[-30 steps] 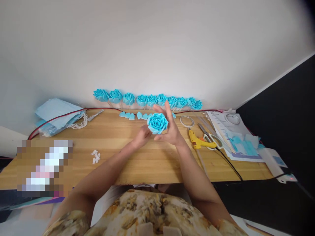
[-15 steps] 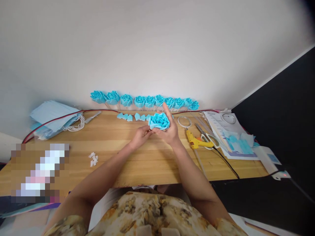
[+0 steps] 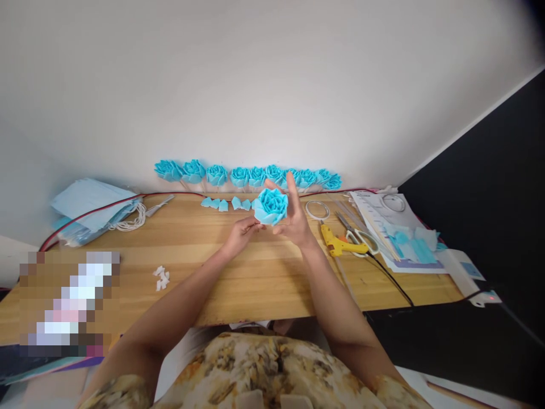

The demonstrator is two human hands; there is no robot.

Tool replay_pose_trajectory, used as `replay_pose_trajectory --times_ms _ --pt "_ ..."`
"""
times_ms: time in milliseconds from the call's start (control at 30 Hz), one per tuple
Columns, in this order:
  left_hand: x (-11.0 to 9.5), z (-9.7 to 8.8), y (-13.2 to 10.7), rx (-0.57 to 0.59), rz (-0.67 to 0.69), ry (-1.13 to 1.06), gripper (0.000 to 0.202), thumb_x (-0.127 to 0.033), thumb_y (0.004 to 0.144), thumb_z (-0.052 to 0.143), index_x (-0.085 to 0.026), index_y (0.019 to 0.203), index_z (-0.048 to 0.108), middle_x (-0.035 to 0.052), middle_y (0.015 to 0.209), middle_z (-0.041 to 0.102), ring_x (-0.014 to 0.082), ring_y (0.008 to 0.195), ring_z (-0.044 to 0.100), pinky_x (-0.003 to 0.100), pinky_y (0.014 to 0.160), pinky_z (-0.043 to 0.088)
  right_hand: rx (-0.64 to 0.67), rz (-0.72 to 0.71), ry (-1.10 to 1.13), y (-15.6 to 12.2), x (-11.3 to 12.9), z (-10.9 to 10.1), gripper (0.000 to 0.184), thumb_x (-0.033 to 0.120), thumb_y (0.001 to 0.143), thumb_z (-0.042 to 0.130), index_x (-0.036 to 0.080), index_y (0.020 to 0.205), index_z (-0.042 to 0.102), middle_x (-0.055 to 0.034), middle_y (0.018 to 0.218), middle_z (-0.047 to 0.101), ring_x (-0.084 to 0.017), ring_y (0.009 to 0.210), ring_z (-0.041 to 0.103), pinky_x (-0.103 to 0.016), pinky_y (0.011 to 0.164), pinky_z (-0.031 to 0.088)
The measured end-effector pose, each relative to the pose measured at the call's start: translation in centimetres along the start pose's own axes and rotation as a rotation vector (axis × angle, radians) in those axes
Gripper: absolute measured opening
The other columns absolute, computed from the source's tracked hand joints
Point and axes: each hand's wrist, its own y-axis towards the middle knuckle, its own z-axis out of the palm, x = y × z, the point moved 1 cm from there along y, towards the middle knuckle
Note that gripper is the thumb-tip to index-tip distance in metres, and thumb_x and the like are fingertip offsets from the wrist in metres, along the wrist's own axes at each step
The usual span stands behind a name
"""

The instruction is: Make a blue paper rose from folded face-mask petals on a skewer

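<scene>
There is one near flower (image 3: 271, 206), and about ten wall flowers (image 3: 216, 175), some overlapping. At least six blue petals (image 3: 223, 205) show, with one glue gun (image 3: 336, 244), one pair of scissors (image 3: 343, 220), two wire rings (image 3: 317, 220) and several white scraps (image 3: 163, 278), too small to count.

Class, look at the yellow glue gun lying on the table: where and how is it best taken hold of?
Best, I'd judge, by the handle, coming from above and the near side. The yellow glue gun lies with its handle stretching right and its nozzle toward the wall. Scissors crowd the handle's far side, and the black cord leaves its end.
</scene>
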Motion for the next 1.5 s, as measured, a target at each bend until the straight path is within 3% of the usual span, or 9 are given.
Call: replay_pose_trajectory --times_ms 133,267,433,667,833,1067,1267,1400,1500 --pt "0.0 0.2 0.0 0.027 0.006 -0.016 0.048 -0.065 0.089 0.06 -0.021 0.081 0.076 0.0085 0.085 0.075 0.0261 0.085 0.07 0.04 0.083 0.056 0.016 0.045 0.031 -0.1 0.5 0.6 0.135 0.081 0.063 0.074 0.036 0.166 -0.001 -0.0128 0.161 0.045 -0.032 0.138 0.055 -0.046 0.108 0.053" --pt "0.1 0.2 0.0 0.022 -0.01 -0.021 0.042 -0.062 0.086 0.064 -0.021 0.083 0.075 0.0073 0.084 0.075 0.0252 0.083 0.069 0.039 0.083 0.056 0.012 0.118 0.031 -0.4 0.8 1.2 0.129 0.073 0.071 0.076 0.034 0.166 -0.002 -0.0111 0.148 0.059 -0.029 0.116 0.069 -0.044 0.097 0.06" --pt "0.1 0.3 0.1 0.02 -0.05 -0.045 0.045 -0.062 0.08 0.07 -0.018 0.087 0.074 0.0076 0.089 0.076 0.0227 0.081 0.068 0.035 0.078 0.057 -0.129 0.127 -0.087 -0.9 0.3 1.2 0.118 0.067 0.072 0.079 0.034 0.166 0.015 -0.0085 0.156 0.051 -0.033 0.134 0.058 -0.045 0.104 0.056" --pt "0.1 0.3 -0.1 0.01 -0.126 -0.079 0.043 -0.059 0.079 0.074 -0.017 0.083 0.07 0.006 0.085 0.074 0.0209 0.081 0.069 0.031 0.078 0.055 -0.227 0.121 -0.059 -1.0 0.1 1.5 0.106 0.063 0.076 0.078 0.032 0.163 0.027 -0.0089 0.158 0.049 -0.03 0.128 0.062 -0.042 0.102 0.056" --pt "0.6 0.3 -0.1 -0.009 -0.149 -0.132 0.045 -0.061 0.077 0.075 -0.017 0.082 0.07 0.0068 0.086 0.076 0.022 0.084 0.07 0.032 0.079 0.055 -0.113 0.123 0.042 -0.6 0.1 1.2 0.128 0.079 0.065 0.075 0.033 0.166 0.01 -0.0133 0.155 0.051 -0.034 0.129 0.062 -0.047 0.102 0.057" --pt "0.9 0.3 0.0 -0.006 -0.151 -0.197 0.047 -0.063 0.076 0.076 -0.017 0.083 0.069 0.0068 0.088 0.078 0.022 0.085 0.072 0.032 0.079 0.056 -0.014 0.063 0.07 -0.1 0.2 0.2 0.138 0.087 0.061 0.07 0.034 0.166 -0.002 -0.0142 0.161 0.044 -0.033 0.151 0.039 -0.052 0.119 0.042" --pt "1.1 0.5 -0.1 0.006 -0.156 -0.226 0.045 -0.06 0.073 0.079 -0.017 0.082 0.071 0.0058 0.084 0.075 0.0221 0.085 0.07 0.033 0.081 0.055 -0.009 0.091 0.113 -0.3 0.9 0.8 0.13 0.068 0.064 0.085 0.034 0.166 0.011 -0.0139 0.15 0.056 -0.032 0.124 0.065 -0.046 0.103 0.055" --pt "1.1 0.5 -0.1 -0.006 -0.177 -0.227 0.042 -0.056 0.07 0.082 -0.017 0.078 0.069 0.0045 0.081 0.073 0.0197 0.079 0.068 0.031 0.076 0.054 -0.095 0.123 0.061 -0.7 1.0 1.1 0.12 0.062 0.068 0.086 0.03 0.164 0.022 -0.0114 0.137 0.066 -0.03 0.119 0.068 -0.045 0.104 0.055" --pt "1.0 0.5 0.0 -0.013 -0.191 -0.229 0.04 -0.054 0.07 0.083 -0.017 0.079 0.069 0.0045 0.083 0.073 0.0188 0.078 0.068 0.029 0.073 0.053 -0.174 0.12 -0.04 -0.8 0.9 1.2 0.112 0.066 0.069 0.083 0.032 0.162 0.03 -0.0098 0.146 0.06 -0.03 0.12 0.066 -0.044 0.106 0.053"
